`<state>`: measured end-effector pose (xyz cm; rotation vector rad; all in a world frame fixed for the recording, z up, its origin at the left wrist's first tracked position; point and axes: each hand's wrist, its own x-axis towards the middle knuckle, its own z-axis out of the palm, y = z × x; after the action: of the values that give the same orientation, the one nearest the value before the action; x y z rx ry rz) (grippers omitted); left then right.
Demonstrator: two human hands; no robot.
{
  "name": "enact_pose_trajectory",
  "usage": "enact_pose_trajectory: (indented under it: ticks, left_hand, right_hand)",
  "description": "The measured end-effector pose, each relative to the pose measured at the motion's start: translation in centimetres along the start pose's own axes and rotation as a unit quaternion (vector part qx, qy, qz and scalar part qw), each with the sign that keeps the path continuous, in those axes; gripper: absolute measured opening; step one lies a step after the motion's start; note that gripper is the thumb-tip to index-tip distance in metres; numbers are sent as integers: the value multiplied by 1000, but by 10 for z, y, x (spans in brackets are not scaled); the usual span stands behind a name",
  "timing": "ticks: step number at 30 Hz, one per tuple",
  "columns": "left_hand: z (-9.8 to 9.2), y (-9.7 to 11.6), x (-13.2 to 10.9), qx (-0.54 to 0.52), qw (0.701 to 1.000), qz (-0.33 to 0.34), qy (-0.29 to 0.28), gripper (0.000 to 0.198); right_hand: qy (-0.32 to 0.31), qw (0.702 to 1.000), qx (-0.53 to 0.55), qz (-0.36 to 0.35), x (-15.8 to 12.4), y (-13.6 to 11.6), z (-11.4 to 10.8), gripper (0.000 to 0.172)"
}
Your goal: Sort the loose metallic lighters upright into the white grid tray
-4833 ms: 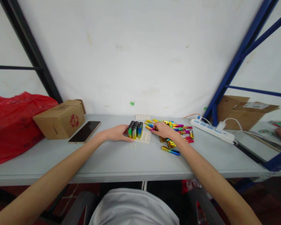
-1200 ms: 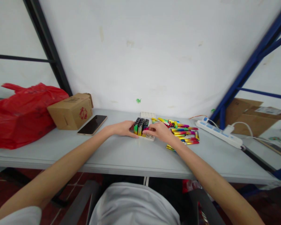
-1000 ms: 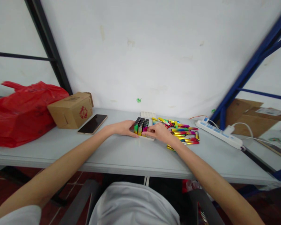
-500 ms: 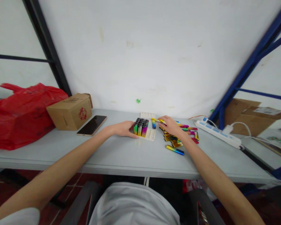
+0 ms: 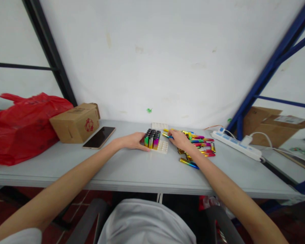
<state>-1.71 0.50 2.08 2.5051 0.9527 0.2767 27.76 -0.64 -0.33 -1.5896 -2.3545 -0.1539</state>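
The left hand (image 5: 135, 141), thumb and fingers spread wide, cups the upright lighters (image 5: 153, 139) in the white tray (image 5: 163, 147). The right hand (image 5: 179, 139) pinches 1 shiny lighter (image 5: 166, 135) beside the loose pile (image 5: 202, 145); it looks light, stiff and slick, so best gripped around mid-body.

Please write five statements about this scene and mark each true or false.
1. The left hand is at the upright, shiny multicoloured sticks with black tops. True.
2. The flat, black-screened phone lies on the brown cardboard box. False: it lies on the pale grey table, beside the box.
3. The right hand is at the loose, shiny multicoloured sticks. True.
4. The red plastic bag is to the right of the box. False: it is to the left.
5. A white plug sits in the long white power strip. True.
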Motion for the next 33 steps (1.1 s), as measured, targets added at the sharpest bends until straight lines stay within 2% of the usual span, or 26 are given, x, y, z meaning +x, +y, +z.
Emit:
enact_pose_trajectory:
  ticks: [4, 8, 13, 17, 19, 21, 24, 26, 28, 30, 33]
  left_hand:
    - [0, -2, 1, -9, 1000, 20, 2, 69]
    - [0, -5, 2, -9, 1000, 19, 0, 67]
    - [-1, -8, 3, 9, 1000, 6, -7, 61]
    - [-3, -8, 3, 24, 999, -20, -14, 57]
    - [-4, -7, 2, 25, 999, -25, -16, 57]
    - [-4, -7, 2, 23, 999, -26, -18, 58]
    - [-5, -6, 2, 23, 999, -32, -18, 59]
    - [-5, -5, 1, 28, 999, -33, -15, 58]
    - [-5, -5, 1, 30, 999, -33, -15, 59]
    - [-5, -6, 1, 29, 999, -34, -15, 61]
    - [-5, -7, 2, 25, 999, -32, -14, 61]
  right_hand:
    - [80, 989, 122, -1, 2, 7, 4, 31]
    - [130, 948, 287, 42, 4, 7, 1, 29]
    - [127, 847, 510, 73, 6, -3, -6, 39]
    - [85, 757, 641, 89, 3, -18, -10, 49]
    - [59, 740, 664, 86, 1, -24, -13, 50]
    - [40, 755, 649, 87, -1, -28, -15, 49]
    - [44, 818, 566, 89, -3, -30, -16, 48]
    - [81, 869, 483, 73, -4, -29, -15, 53]
    - [129, 907, 396, 60, -5, -28, -14, 58]
    - [165, 926, 333, 60, -5, -29, -12, 60]
    - [186, 936, 291, 62, -5, -30, -12, 55]
